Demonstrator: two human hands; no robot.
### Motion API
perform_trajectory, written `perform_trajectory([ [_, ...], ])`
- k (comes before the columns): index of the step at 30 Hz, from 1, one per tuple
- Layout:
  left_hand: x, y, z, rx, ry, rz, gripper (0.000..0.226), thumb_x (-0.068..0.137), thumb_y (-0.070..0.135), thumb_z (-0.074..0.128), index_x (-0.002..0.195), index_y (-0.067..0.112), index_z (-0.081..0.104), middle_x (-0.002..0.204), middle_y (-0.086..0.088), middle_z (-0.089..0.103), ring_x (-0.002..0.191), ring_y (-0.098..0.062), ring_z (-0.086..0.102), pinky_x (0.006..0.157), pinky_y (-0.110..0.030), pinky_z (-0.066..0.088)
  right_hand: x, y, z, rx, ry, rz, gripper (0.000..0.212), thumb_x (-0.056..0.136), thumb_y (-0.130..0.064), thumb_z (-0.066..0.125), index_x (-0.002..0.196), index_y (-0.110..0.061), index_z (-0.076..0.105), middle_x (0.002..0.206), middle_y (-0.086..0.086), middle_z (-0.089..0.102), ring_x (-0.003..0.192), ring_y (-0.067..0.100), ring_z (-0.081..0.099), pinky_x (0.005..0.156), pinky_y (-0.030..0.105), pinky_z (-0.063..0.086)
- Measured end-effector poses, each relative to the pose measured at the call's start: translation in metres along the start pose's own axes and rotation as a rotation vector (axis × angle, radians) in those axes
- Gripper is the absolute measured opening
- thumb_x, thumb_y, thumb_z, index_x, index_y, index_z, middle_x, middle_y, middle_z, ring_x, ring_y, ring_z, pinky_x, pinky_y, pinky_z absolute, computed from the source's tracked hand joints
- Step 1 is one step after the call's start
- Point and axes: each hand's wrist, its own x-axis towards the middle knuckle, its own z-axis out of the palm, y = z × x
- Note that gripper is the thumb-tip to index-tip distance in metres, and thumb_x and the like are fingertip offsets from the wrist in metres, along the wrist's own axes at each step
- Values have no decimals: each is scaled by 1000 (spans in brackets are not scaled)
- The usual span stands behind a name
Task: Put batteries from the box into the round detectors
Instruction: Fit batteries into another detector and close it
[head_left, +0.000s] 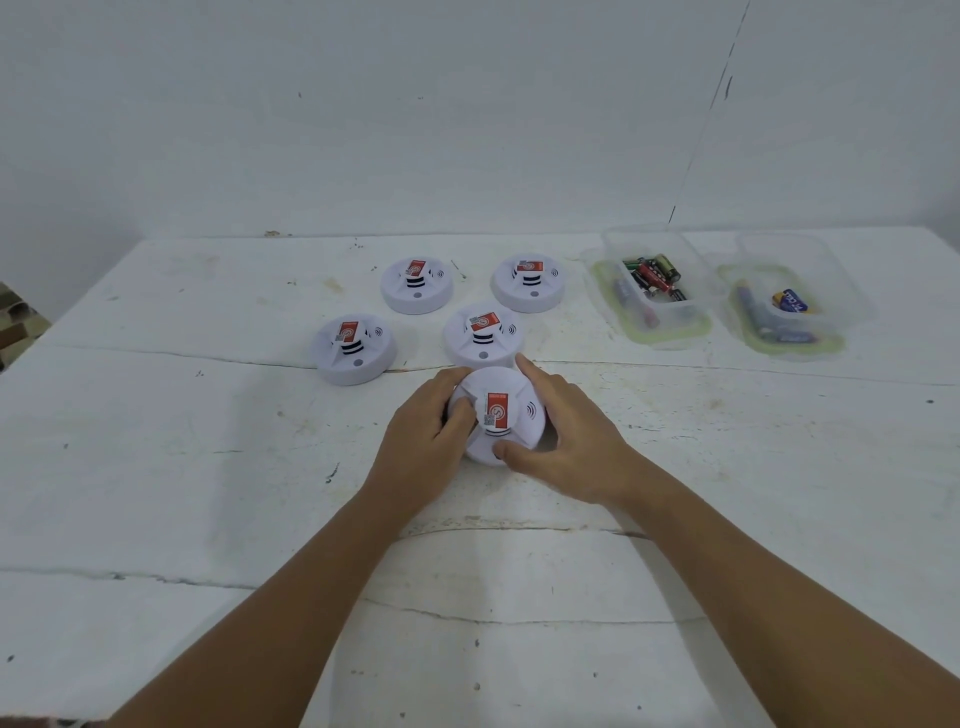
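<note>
A white round detector (511, 415) with a red label sits on the white table (208, 467) near the middle. My left hand (423, 447) grips its left side and my right hand (566, 441) grips its right side. Several more detectors of the same kind stand behind it: one at the left (353, 348), one just behind (483, 335), and two at the back (416, 285) (529, 281). At the back right, a clear plastic box (649, 283) holds several batteries (655, 275).
A second clear box (789, 301) with a blue and yellow item and a blue pen-like thing stands to the right of the battery box. A white wall rises behind the table. The table's left edge runs off at the far left.
</note>
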Motion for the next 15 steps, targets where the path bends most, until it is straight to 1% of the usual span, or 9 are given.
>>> perform_trajectory([
  [1, 0, 0, 0, -3, -1, 0, 35, 103, 23, 43, 128, 31, 64, 112, 12, 71, 105, -9, 65, 85, -30, 56, 0, 0, 1, 6, -5, 6, 85, 85, -40, 80, 154, -43, 30, 114, -28, 51, 110, 1, 49, 91, 19, 44],
  [3, -1, 1, 0, -7, -1, 2, 35, 105, 17, 44, 129, 31, 64, 112, 12, 71, 105, -9, 65, 85, -28, 56, 0, 0, 2, 3, -8, 9, 87, 84, -43, 79, 155, -43, 29, 117, -22, 54, 111, 2, 49, 92, 22, 45],
  [5, -1, 1, 0, -4, 1, 11, 36, 104, 15, 44, 129, 30, 65, 112, 12, 71, 105, -9, 65, 85, -26, 55, -1, 1, 2, -1, -3, 7, 86, 83, -46, 77, 154, -48, 27, 121, -18, 56, 112, 3, 50, 92, 26, 46],
  [7, -1, 2, 0, -7, 1, 14, 36, 104, 16, 44, 129, 29, 64, 113, 12, 70, 105, -9, 65, 84, -24, 55, 0, 2, 1, 3, -3, 6, 87, 84, -43, 79, 154, -47, 28, 120, -21, 55, 112, 1, 49, 92, 23, 44],
  [9, -1, 2, 0, -13, 1, 13, 35, 104, 17, 43, 130, 29, 64, 112, 11, 70, 105, -9, 65, 83, -22, 54, 0, 2, 1, 8, -5, 1, 87, 84, -41, 80, 154, -48, 28, 117, -30, 51, 113, -4, 48, 91, 18, 42],
  [10, -1, 2, 0, -13, 1, 11, 35, 104, 16, 43, 129, 29, 64, 111, 11, 70, 104, -9, 65, 83, -23, 54, 0, 1, 1, 13, -5, -8, 85, 84, -41, 79, 152, -51, 28, 117, -30, 51, 113, -4, 48, 91, 19, 43],
  [11, -2, 2, 0, -11, 1, 7, 35, 104, 15, 44, 129, 30, 64, 111, 11, 71, 104, -9, 65, 83, -25, 55, 0, 1, 1, 16, -6, -16, 83, 84, -42, 78, 150, -52, 29, 117, -26, 54, 112, -2, 49, 91, 23, 45],
  [13, -2, 3, 0, -12, 2, 1, 35, 105, 14, 44, 128, 31, 64, 111, 12, 71, 104, -10, 65, 85, -29, 56, -1, 0, 1, 7, -5, -18, 83, 84, -43, 78, 151, -48, 30, 117, -17, 57, 109, 1, 51, 92, 30, 49],
  [15, -2, 3, 0, -19, 1, -3, 35, 105, 14, 44, 128, 31, 64, 112, 12, 71, 105, -10, 65, 86, -31, 56, -1, -1, 0, 1, -3, -26, 81, 84, -41, 79, 149, -49, 31, 116, -19, 57, 109, 2, 51, 92, 31, 49],
])
